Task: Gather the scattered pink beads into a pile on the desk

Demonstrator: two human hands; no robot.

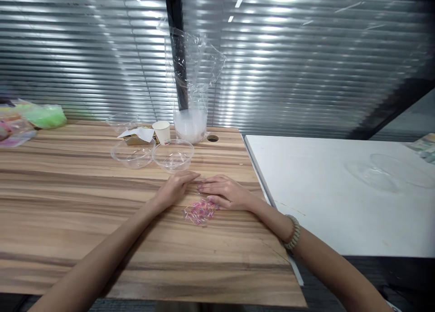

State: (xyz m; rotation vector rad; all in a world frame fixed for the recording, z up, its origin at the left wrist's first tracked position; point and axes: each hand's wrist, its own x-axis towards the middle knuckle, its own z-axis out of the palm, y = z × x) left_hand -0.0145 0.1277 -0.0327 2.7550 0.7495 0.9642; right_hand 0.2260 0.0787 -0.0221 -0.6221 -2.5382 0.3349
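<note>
A loose pile of small pink, yellow and purple tube-like pieces [200, 212] lies on the wood-grain table [84, 203]. My right hand [227, 192] rests palm down at the pile's upper right edge, its fingers stretched to the left and the nearest one touching the pieces. Opposite it, my left hand [177, 186] stands on its side above the pile, fingers extended to the right and partly hidden behind the thumb. The fingertips of both hands almost meet. Just behind the left hand is a transparent plastic bowl [173, 157].
Beyond stand a second transparent bowl [133, 153], a paper cup [162, 132] and a bagged stack of plastic bowls [190, 125]. Colourful bags [47, 116] lie far left. On the white table [306, 203] at right are transparent lids [372, 175].
</note>
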